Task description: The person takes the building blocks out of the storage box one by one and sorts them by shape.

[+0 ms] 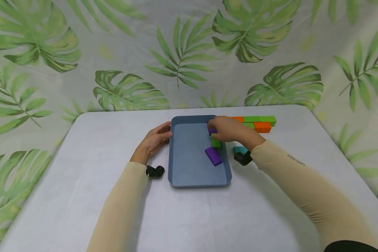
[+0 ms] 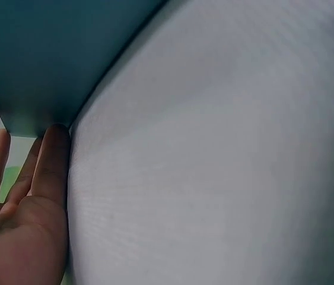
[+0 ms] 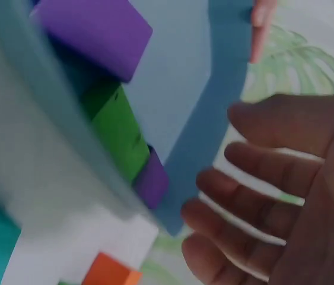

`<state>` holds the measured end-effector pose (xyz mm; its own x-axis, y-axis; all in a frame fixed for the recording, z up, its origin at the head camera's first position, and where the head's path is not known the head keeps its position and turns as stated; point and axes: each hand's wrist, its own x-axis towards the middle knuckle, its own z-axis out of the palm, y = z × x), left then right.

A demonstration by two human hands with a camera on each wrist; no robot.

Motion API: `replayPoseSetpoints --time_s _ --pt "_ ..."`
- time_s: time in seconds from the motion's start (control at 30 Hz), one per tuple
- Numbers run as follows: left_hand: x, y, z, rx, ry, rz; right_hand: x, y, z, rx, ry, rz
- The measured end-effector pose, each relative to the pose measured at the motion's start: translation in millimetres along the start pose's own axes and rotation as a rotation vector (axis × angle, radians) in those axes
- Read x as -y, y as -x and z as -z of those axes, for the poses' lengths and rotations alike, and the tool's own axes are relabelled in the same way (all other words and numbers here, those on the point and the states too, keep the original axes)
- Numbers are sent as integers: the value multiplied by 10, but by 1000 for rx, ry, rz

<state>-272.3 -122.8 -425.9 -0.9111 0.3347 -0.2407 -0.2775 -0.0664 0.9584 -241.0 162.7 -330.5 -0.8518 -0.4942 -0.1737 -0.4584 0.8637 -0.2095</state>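
A blue-grey tray (image 1: 189,157) lies on the white table. Along its right side sit a purple block (image 1: 213,156), a green block (image 1: 216,142) and a second purple block (image 1: 212,131), partly covered by my right hand (image 1: 230,127). In the right wrist view that hand's fingers (image 3: 238,199) are loosely bent, with nothing between them, over the tray's far right corner. My left hand (image 1: 155,140) touches the tray's left wall; the left wrist view shows its fairly straight fingers (image 2: 51,166) against the tray's outer side.
Right of the tray, several green blocks (image 1: 266,120) and orange blocks (image 1: 262,127) lie in two rows near the table's back edge. A teal block (image 1: 240,150) lies beside the tray, partly behind the right wrist camera (image 1: 243,158). A leaf-patterned cloth (image 1: 189,94) hangs behind.
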Motion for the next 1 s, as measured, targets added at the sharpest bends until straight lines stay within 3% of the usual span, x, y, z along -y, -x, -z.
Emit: replayPoseSetpoints --time_s 0.2,0.37,0.7,1.0 --pt "17 11 -2 -5 -14 9 120 -271 -84 114 56 -187" --pt "4 16 -4 -5 -18 8 188 -400 -118 104 80 -272" --pt "-7 4 -2 -7 -8 0 225 -514 -186 36 87 -136" --pt "3 0 -4 -5 -16 1 177 -580 -239 9 -11 -207"
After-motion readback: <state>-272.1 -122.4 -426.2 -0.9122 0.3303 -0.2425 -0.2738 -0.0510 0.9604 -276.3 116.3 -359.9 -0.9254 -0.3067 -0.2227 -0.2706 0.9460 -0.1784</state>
